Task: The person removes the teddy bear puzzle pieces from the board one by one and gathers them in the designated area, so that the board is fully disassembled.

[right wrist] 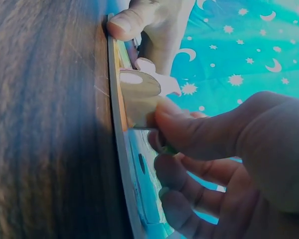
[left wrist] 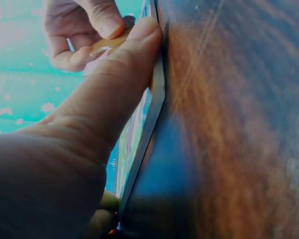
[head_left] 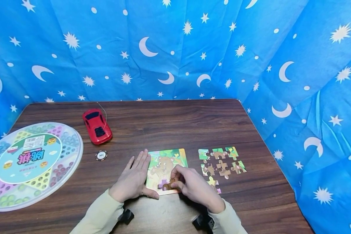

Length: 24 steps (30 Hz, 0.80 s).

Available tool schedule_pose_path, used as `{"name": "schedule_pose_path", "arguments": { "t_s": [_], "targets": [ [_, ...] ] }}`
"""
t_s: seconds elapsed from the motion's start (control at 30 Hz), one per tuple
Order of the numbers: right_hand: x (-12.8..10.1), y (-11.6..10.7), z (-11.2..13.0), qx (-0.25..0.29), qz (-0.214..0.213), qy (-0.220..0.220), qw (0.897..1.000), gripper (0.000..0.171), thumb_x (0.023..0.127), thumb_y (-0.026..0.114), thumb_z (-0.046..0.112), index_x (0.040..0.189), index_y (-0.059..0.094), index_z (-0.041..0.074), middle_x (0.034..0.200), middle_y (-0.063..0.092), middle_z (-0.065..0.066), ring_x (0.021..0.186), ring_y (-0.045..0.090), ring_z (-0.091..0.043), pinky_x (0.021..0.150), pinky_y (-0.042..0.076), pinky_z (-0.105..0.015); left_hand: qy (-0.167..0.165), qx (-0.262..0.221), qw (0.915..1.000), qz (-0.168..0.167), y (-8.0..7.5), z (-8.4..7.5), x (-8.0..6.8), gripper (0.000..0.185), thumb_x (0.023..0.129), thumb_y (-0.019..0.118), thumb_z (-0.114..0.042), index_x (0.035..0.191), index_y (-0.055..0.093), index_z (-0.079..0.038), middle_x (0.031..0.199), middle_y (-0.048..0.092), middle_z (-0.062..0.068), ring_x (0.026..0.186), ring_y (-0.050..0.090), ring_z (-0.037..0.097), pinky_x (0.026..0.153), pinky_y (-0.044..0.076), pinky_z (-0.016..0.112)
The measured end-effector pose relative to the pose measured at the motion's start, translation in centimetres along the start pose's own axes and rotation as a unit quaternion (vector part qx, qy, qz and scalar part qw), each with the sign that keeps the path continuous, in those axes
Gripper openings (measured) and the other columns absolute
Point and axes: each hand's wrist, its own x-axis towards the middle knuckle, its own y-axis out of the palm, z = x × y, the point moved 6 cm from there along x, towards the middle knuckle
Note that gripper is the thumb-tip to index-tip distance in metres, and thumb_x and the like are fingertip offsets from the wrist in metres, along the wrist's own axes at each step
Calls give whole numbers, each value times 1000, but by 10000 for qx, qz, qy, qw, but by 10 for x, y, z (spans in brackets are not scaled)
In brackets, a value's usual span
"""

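A shallow jigsaw tray point(head_left: 182, 152) with a bear picture lies on the table in front of me. My left hand point(head_left: 132, 180) rests along its left side, fingers straight, with the thumb point(left wrist: 124, 69) at the near edge. Over the tray's near part, my right hand point(head_left: 194, 186) pinches a brown and purple jigsaw piece point(right wrist: 139, 97) between thumb and fingers. The piece is tilted, one side close to the tray's near rim. Right of the tray lie several loose jigsaw pieces point(head_left: 223, 165) in brown, green and yellow.
A round Chinese checkers box point(head_left: 1, 152) stands at the left of the wooden table point(head_left: 163, 126). Near it are a red toy car point(head_left: 97, 126) and a poker chip point(head_left: 101, 155). A blue curtain point(head_left: 175, 42) with moons and stars hangs behind and at the right.
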Motion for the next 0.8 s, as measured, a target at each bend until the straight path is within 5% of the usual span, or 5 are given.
{"name": "schedule_pose_path", "arguments": {
  "t_s": [0.23,0.43,0.67,0.8],
  "targets": [
    [-2,-9,4,427,-209,-212,9986,15,86,72,14,92,58,17,76,59,9,67,55,-4,61,49,-22,-88,-47,9999,60,1,2,0,138,55,68,-82,151,21,6,159,10,24,147,11,34,116,15,55],
    [-18,-42,1,349,-772,-226,9962,16,88,70,11,97,59,18,81,61,11,72,59,-6,65,52,-26,-39,-11,10000,68,0,0,0,137,56,67,-82,151,22,6,159,11,24,147,11,34,116,15,56],
    [-63,-103,-30,-261,-1817,334,9824,20,84,72,1,95,64,16,85,64,9,72,61,-8,62,51,-24,-26,-9,10000,56,0,1,0,137,57,66,-82,151,20,6,159,9,23,147,10,33,116,14,55],
    [-93,-123,-56,-410,-1705,875,9806,16,86,71,3,95,63,13,76,61,6,65,58,-9,55,46,-24,-30,-5,10000,59,1,0,0,138,56,66,-83,151,20,6,159,9,23,147,9,33,116,14,54]
  ]
}}
